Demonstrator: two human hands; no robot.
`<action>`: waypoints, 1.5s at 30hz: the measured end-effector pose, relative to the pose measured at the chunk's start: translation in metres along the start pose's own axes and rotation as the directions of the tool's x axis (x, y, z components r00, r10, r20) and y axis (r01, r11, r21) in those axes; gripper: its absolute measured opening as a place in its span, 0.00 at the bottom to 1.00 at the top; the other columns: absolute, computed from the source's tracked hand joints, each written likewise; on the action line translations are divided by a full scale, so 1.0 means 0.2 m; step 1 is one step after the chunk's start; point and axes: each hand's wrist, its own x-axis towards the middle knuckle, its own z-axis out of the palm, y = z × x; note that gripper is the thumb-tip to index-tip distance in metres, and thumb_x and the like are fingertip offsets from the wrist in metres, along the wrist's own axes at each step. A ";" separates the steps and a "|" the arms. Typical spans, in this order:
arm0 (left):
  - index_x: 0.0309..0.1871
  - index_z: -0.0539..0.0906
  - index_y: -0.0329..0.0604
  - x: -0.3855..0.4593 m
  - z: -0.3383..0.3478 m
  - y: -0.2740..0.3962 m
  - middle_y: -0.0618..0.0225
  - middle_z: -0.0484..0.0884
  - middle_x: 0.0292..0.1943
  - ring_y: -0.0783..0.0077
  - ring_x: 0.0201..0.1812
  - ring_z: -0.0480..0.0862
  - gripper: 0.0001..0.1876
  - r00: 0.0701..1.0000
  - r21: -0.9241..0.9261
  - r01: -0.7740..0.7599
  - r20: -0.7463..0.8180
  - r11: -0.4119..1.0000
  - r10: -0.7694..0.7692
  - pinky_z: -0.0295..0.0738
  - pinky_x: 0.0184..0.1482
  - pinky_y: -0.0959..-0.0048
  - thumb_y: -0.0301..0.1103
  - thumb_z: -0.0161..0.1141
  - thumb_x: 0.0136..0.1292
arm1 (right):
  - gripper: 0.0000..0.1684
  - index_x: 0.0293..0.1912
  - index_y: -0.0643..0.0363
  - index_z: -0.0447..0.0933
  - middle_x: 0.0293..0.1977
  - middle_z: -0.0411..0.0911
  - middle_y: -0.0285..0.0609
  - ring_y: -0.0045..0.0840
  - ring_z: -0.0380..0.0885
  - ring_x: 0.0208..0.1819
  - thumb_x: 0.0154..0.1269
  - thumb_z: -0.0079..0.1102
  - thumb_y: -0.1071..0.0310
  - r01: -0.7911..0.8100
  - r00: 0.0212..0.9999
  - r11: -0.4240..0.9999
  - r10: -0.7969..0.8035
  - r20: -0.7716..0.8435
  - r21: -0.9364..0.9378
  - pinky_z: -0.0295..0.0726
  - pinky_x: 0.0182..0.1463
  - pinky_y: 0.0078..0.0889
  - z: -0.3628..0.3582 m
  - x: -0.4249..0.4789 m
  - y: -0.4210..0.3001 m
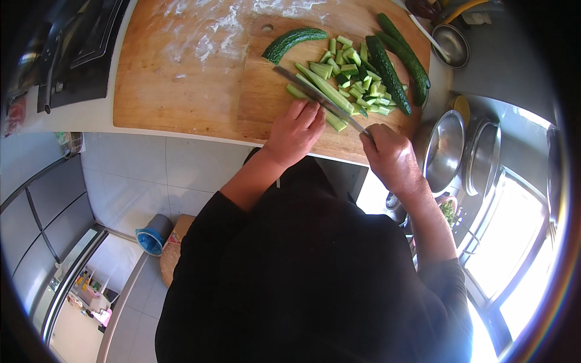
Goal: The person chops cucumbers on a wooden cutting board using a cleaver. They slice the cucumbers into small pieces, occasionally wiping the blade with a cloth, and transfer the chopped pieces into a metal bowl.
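My right hand [391, 156] grips the handle of a kitchen knife [290, 77], its blade slanting up to the left across several long cucumber strips [327, 87]. Close to the blade, the bent fingers of my left hand [297, 129] press on a cucumber strip [336, 121], partly hidden under them. Cut cucumber chunks [356, 79] lie in a loose pile beyond the knife. A cut length of cucumber [295, 41] rests at the far side of the wooden cutting board [256, 97]. Whole dark green cucumbers [388, 75] lie right of the pile.
Under the cutting board is a larger wooden board [172, 102], dusted with white powder [218, 31]. Metal bowls [447, 152] and a metal ladle [450, 45] stand at the right. A black stove [86, 77] is on the left. A lined bin [152, 238] stands on the floor.
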 end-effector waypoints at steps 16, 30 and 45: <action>0.43 0.81 0.39 0.11 -0.39 -0.24 0.57 0.82 0.41 0.53 0.44 0.80 0.09 0.878 0.054 0.462 -0.170 0.885 -0.447 0.76 0.45 0.60 0.25 0.65 0.59 | 0.08 0.33 0.65 0.73 0.28 0.77 0.58 0.54 0.77 0.34 0.63 0.60 0.70 -0.267 0.947 0.943 0.219 0.234 0.199 0.77 0.38 0.47 0.03 -0.16 -0.02; 0.41 0.82 0.36 0.44 -0.31 -0.55 0.65 0.83 0.29 0.74 0.27 0.80 0.12 0.645 -0.068 0.748 0.312 0.661 -0.698 0.74 0.33 0.71 0.35 0.67 0.60 | 0.08 0.34 0.66 0.73 0.27 0.76 0.60 0.56 0.77 0.34 0.62 0.60 0.70 -0.273 0.961 0.942 0.258 0.103 0.193 0.76 0.36 0.48 0.10 -0.14 0.11; 0.42 0.84 0.40 0.20 -0.37 -0.25 0.58 0.81 0.40 0.53 0.44 0.80 0.08 0.796 -0.075 0.398 0.523 0.914 -0.304 0.76 0.45 0.62 0.30 0.65 0.60 | 0.08 0.35 0.66 0.73 0.25 0.75 0.60 0.53 0.78 0.30 0.63 0.60 0.70 -0.290 0.955 0.934 0.269 0.126 0.206 0.75 0.33 0.46 0.07 -0.14 0.05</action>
